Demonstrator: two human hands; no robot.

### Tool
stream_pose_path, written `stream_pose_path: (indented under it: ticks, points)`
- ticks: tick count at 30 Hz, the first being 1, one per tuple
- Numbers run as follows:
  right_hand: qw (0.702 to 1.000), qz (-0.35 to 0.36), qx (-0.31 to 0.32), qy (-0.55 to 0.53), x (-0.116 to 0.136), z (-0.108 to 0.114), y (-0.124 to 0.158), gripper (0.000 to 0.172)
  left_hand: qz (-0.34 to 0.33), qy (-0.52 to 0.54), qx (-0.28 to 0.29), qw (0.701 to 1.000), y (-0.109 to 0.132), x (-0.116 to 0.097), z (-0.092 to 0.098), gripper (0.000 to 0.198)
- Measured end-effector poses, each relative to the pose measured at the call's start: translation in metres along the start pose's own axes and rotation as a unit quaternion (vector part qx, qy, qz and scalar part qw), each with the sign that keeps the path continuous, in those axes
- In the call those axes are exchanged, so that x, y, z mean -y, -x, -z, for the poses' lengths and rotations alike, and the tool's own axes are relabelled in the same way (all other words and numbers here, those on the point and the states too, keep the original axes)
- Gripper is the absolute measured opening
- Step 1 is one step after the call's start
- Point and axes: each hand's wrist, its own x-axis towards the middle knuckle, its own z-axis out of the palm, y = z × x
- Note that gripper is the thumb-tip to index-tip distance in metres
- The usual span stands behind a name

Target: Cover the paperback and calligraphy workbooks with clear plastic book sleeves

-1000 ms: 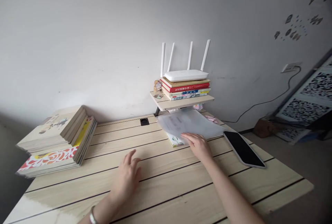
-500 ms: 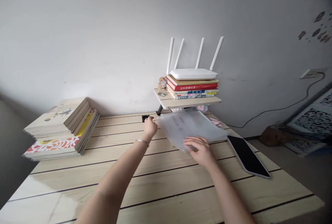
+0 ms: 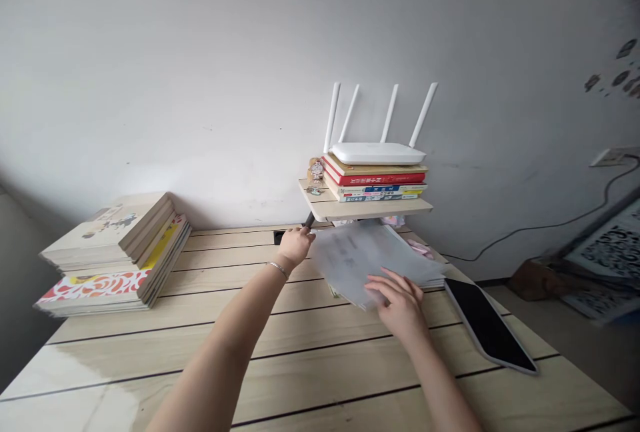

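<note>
Head view: the spread right hand (image 3: 401, 304) contacted the translucent grey plastic sheet (image 3: 350, 264), centre-right; the left hand (image 3: 296, 246) curled beside its left edge, grip indeterminable. Handling seemed current; level support seemed required next.

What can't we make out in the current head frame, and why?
Head view, all:
1. Left hand: most fingertips hidden by the hand itself; grip on the translucent folder unclear.
2. Folder's print: blurred.
3. Colourful item under the shelf: mostly covered by shelf and folder.
4. Wall outlet: cut by right edge.
</note>
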Motion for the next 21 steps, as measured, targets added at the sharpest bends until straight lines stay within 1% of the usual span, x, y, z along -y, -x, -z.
stream_pose_path:
  ticks: [3,6,9,10,12,14,15,16,17,19,21]
  points:
    - [0.998,-0.058,-0.016,0.034,-0.007,-0.002,0.003,0.033,-0.022,-0.025,-0.031,0.999,0.012,0.001,0.009,0.028]
    - [0.993,-0.099,-0.035,0.053,-0.014,-0.004,0.007,0.038,-0.019,-0.035,-0.064,0.997,0.036,0.008,0.02,0.027]
    - [0.991,-0.119,-0.051,0.045,-0.019,-0.009,0.009,0.042,0.015,-0.035,-0.095,0.995,0.076,0.02,0.031,0.028]
    - [0.99,-0.124,-0.055,0.039,-0.02,-0.011,0.009,0.043,0.034,-0.028,-0.105,0.993,0.091,0.025,0.034,0.028]
    - [0.988,-0.14,-0.064,0.018,-0.021,-0.015,0.009,0.042,0.098,0.019,-0.126,0.987,0.124,0.033,0.039,0.025]
    - [0.982,-0.175,-0.07,-0.03,-0.02,-0.018,0.008,0.041,0.125,0.024,-0.134,0.983,0.155,0.039,0.043,0.022]
    - [0.975,-0.202,-0.072,-0.063,-0.018,-0.02,0.007,0.039,0.119,0.004,-0.136,0.984,0.168,0.04,0.043,0.021]
    - [0.965,-0.232,-0.073,-0.097,-0.016,-0.021,0.005,0.038,0.096,-0.023,-0.133,0.986,0.179,0.04,0.043,0.023]
    - [0.954,-0.262,-0.073,-0.127,-0.013,-0.022,0.003,0.039,0.066,-0.048,-0.126,0.989,0.186,0.039,0.043,0.029]
    - [0.932,-0.317,-0.081,-0.157,-0.004,-0.022,-0.001,0.044,-0.016,-0.077,-0.091,0.993,0.194,0.033,0.04,0.045]
    - [0.91,-0.367,-0.077,-0.175,0.008,-0.018,-0.006,0.046,-0.096,-0.073,-0.034,0.992,0.192,0.024,0.035,0.053]
